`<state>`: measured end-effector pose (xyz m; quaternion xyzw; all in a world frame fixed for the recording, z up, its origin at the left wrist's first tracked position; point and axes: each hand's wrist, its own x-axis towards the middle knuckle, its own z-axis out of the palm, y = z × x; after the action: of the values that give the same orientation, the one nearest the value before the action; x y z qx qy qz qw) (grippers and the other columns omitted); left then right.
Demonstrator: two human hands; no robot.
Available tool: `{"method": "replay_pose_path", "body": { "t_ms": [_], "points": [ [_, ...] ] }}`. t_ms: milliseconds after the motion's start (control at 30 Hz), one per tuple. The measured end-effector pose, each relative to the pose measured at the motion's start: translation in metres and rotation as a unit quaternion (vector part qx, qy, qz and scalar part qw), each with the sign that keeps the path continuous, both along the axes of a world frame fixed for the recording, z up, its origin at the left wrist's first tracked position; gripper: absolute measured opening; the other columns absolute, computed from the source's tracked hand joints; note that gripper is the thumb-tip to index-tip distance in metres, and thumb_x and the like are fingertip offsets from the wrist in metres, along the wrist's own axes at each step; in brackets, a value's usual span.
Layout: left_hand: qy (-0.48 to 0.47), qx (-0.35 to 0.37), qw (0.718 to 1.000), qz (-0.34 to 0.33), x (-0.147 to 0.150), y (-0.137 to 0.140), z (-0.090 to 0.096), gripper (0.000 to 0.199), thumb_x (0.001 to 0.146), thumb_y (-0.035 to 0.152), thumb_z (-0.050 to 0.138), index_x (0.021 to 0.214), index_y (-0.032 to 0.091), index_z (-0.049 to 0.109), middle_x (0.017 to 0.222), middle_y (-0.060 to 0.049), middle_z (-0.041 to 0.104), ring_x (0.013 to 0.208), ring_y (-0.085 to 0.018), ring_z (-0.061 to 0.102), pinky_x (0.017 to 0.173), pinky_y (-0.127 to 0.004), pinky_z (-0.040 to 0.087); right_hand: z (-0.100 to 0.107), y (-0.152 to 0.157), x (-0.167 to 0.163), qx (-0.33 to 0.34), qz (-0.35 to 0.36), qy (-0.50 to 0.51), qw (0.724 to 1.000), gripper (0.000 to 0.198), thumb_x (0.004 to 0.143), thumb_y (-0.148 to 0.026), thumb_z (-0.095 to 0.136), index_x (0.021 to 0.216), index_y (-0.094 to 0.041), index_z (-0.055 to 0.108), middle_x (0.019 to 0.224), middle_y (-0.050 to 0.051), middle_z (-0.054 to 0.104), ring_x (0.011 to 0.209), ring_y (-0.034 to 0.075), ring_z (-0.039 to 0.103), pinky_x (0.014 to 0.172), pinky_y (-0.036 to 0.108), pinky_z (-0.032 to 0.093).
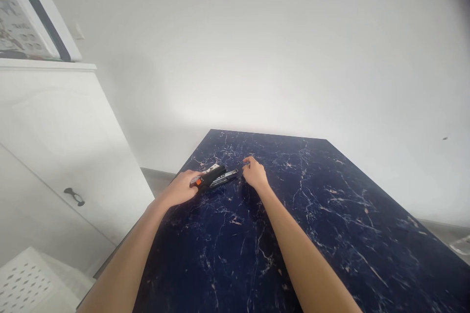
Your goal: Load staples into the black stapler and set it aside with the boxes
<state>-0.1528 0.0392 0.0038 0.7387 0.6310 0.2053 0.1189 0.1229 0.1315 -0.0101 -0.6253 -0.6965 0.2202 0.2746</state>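
My left hand [185,187] is wrapped round the rear of a black stapler [215,176] with an orange patch on it. The stapler's top arm is raised, and its metal staple channel points to the right. Something white with dark print [212,168] shows just behind the stapler, partly covered by it. Right of the channel's tip, and apart from it, is my right hand [254,172], its fingers closed in a pinch. A tiny bluish-grey bit shows at those fingertips, too small to name.
The dark blue marble-patterned table [235,254] reaches to a white wall [271,58]. On the left stands a white cabinet [55,122] with a black handle [74,197] and a printed white case [40,19] on top. A perforated white container [29,279] is at lower left.
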Motion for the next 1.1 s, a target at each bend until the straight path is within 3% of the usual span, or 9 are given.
{"method": "replay_pose_path", "body": {
  "t_ms": [133, 200, 433, 600, 733, 800, 867, 1000, 1100],
  "points": [
    [0.019, -0.006, 1.0, 0.01, -0.002, -0.001, -0.001, 0.056, 0.079, 0.018, 0.055, 0.133, 0.03, 0.065, 0.119, -0.009, 0.07, 0.095, -0.027, 0.071, 0.075, -0.033, 0.053, 0.011, -0.003, 0.0, -0.061, 0.074, -0.041, 0.995, 0.033, 0.075, -0.011, 0.055, 0.098, -0.023, 0.076, 0.073, 0.006, 0.073, 0.081, 0.026, 0.072, 0.077, 0.031, 0.052],
    [0.022, -0.007, 0.999, 0.024, -0.001, -0.001, 0.001, 0.054, 0.08, 0.018, 0.054, 0.131, 0.03, 0.066, 0.117, -0.009, 0.071, 0.092, -0.027, 0.071, 0.073, -0.033, 0.053, 0.016, -0.008, -0.006, -0.069, 0.09, -0.057, 0.992, 0.031, 0.073, -0.01, 0.055, 0.092, -0.021, 0.077, 0.068, 0.007, 0.072, 0.08, 0.028, 0.072, 0.077, 0.034, 0.052],
    [0.048, 0.018, 0.998, 0.037, 0.007, -0.002, 0.002, 0.051, 0.081, 0.017, 0.056, 0.131, 0.026, 0.066, 0.119, -0.01, 0.072, 0.103, -0.03, 0.07, 0.082, -0.035, 0.052, 0.022, -0.021, -0.029, -0.107, 0.179, -0.045, 0.977, 0.04, 0.073, -0.01, 0.055, 0.102, -0.023, 0.079, 0.067, 0.005, 0.073, 0.071, 0.024, 0.073, 0.07, 0.028, 0.051],
    [0.017, 0.015, 0.996, 0.087, 0.007, -0.004, 0.011, 0.044, 0.082, 0.021, 0.059, 0.125, 0.026, 0.068, 0.112, -0.006, 0.075, 0.091, -0.028, 0.071, 0.071, -0.032, 0.051, 0.022, -0.02, -0.026, -0.125, 0.174, -0.04, 0.976, 0.054, 0.075, -0.01, 0.055, 0.127, -0.017, 0.069, 0.074, 0.007, 0.077, 0.071, 0.023, 0.073, 0.068, 0.027, 0.051],
    [-0.042, 0.168, 0.97, 0.168, 0.01, -0.008, 0.02, 0.038, 0.089, 0.034, 0.058, 0.125, 0.024, 0.065, 0.118, -0.006, 0.073, 0.101, -0.028, 0.069, 0.081, -0.035, 0.052, 0.021, -0.017, -0.024, -0.111, 0.153, -0.049, 0.981, 0.048, 0.078, -0.011, 0.057, 0.125, -0.014, 0.068, 0.072, 0.006, 0.075, 0.076, 0.021, 0.072, 0.07, 0.024, 0.048],
    [-0.06, 0.242, 0.958, 0.14, 0.017, -0.012, 0.023, 0.038, 0.091, 0.036, 0.057, 0.126, 0.023, 0.063, 0.122, -0.007, 0.071, 0.107, -0.027, 0.066, 0.09, -0.037, 0.05, 0.019, -0.017, -0.026, -0.101, 0.154, -0.052, 0.982, 0.038, 0.078, -0.013, 0.06, 0.114, -0.017, 0.073, 0.071, 0.004, 0.075, 0.076, 0.019, 0.072, 0.07, 0.024, 0.048],
    [-0.053, 0.265, 0.961, 0.064, 0.027, -0.017, 0.025, 0.037, 0.091, 0.034, 0.057, 0.126, 0.022, 0.063, 0.119, -0.007, 0.07, 0.105, -0.026, 0.064, 0.091, -0.038, 0.05, 0.017, -0.017, -0.028, -0.09, 0.151, -0.056, 0.983, 0.032, 0.078, -0.015, 0.063, 0.107, -0.019, 0.075, 0.075, 0.004, 0.075, 0.075, 0.019, 0.071, 0.07, 0.024, 0.048],
    [0.02, 0.199, 0.974, -0.109, 0.052, -0.026, 0.025, 0.034, 0.085, 0.031, 0.064, 0.119, 0.022, 0.067, 0.102, -0.006, 0.071, 0.097, -0.026, 0.06, 0.088, -0.04, 0.048, 0.014, -0.014, -0.025, -0.055, 0.122, -0.065, 0.989, 0.036, 0.076, -0.015, 0.068, 0.111, -0.019, 0.073, 0.092, 0.006, 0.077, 0.089, 0.02, 0.071, 0.077, 0.024, 0.048],
    [0.077, 0.149, 0.972, -0.163, 0.064, -0.029, 0.023, 0.018, 0.081, 0.029, 0.069, 0.098, 0.023, 0.072, 0.088, -0.006, 0.07, 0.097, -0.028, 0.057, 0.09, -0.042, 0.047, 0.011, -0.011, -0.02, -0.021, 0.095, -0.066, 0.993, 0.032, 0.079, -0.016, 0.067, 0.111, -0.02, 0.073, 0.104, 0.007, 0.076, 0.101, 0.022, 0.069, 0.085, 0.027, 0.048]
  ]
}}
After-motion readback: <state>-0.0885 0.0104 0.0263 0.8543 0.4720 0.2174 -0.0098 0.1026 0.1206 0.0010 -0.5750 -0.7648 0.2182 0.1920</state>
